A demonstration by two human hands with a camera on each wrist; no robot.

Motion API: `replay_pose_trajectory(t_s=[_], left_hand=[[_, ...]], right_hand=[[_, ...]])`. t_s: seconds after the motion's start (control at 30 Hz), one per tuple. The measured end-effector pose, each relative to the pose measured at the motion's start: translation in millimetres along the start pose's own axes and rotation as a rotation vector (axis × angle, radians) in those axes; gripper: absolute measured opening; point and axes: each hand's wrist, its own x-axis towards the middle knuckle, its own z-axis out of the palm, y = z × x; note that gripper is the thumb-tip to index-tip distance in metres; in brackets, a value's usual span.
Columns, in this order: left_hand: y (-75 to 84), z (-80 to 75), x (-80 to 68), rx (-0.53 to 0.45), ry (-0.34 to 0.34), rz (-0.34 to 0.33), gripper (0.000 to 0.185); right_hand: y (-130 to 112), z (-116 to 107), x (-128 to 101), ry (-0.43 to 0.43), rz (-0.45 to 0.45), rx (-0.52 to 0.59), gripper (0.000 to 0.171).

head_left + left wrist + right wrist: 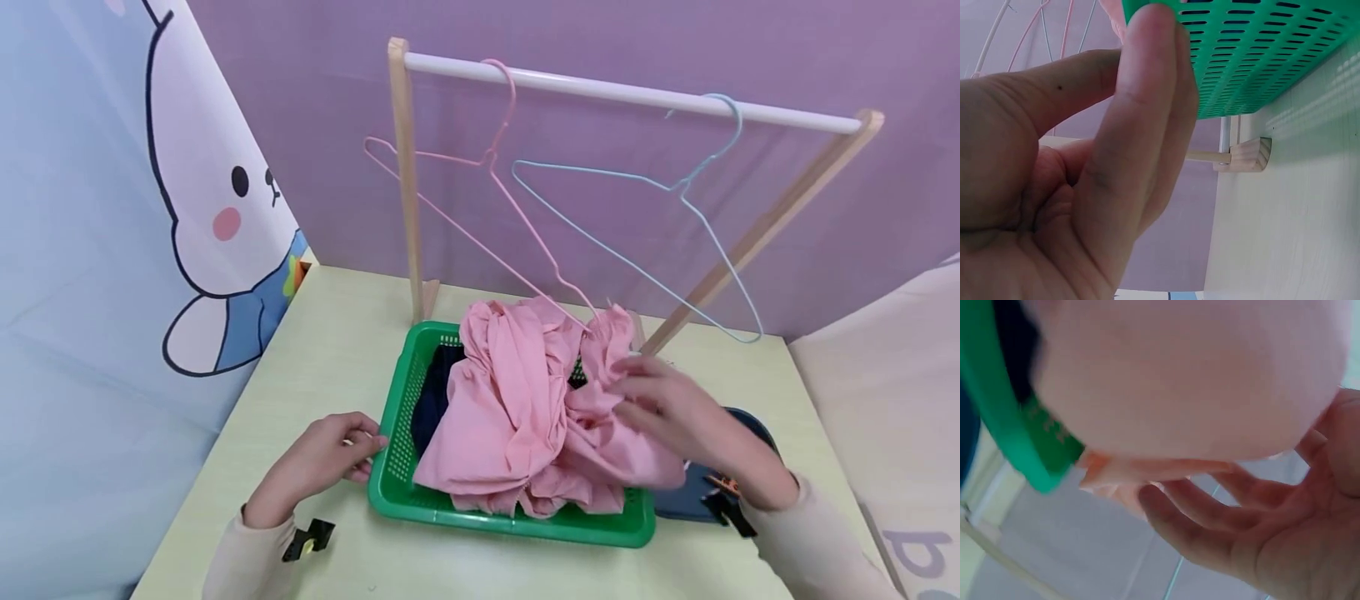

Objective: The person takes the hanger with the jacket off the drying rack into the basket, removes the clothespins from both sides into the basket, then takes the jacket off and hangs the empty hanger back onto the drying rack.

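Observation:
A crumpled pink garment (510, 400) lies heaped in a green plastic basket (517, 525), its right part spilling over the basket's side. A dark navy cloth (435, 400) shows beneath it at the left. My left hand (330, 454) grips the basket's left rim between thumb and fingers; the left wrist view shows the fingertips (1154, 37) against the perforated wall. At the garment's right side is my right hand (675, 408). In the right wrist view its fingers (1185, 537) are spread and loosely bent beside the pink fabric (1191, 381); its thumb is not clearly seen.
Behind the basket stands a wooden rack with a white rail (600, 86). A pink hanger (491, 158) and a light blue hanger (682, 185) hang from it. A dark blue item (682, 496) lies right of the basket, partly behind my right arm.

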Motion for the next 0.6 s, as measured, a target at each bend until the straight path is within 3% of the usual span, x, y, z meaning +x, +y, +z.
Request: replay_pose_trajectory(t_s=[0.13,0.23,0.33,0.4,0.53,0.6], left_hand=[[1.5,1.1,-0.5,0.016,0.009,-0.005,0.02],[2.5,0.7,-0.5,0.013,0.014,-0.009,0.021],[2.8,0.7,-0.1,0.01,0.013,-0.01,0.021],[2.5,0.8,0.1,0.01,0.013,-0.009,0.021],[1.8,0.8,-0.5,0.009,0.01,0.001,0.021],[1.4,0.9,-1.0,0.005,0.007,0.004,0.021]], right_hand=[[-17.0,14.3,-18.2,-0.166,0.059,0.025,0.014],[-23.2,20.8,-20.9,-0.371,0.149,0.074,0.038],[-22.1,27.9,-17.6,-0.52,0.168,0.124,0.051],[-18.8,34.9,-12.0,-0.557,0.114,0.127,0.052],[-9.2,53.8,2.0,-0.551,-0.047,0.051,0.05],[-5.8,61.6,8.4,-0.557,-0.081,0.014,0.046]])
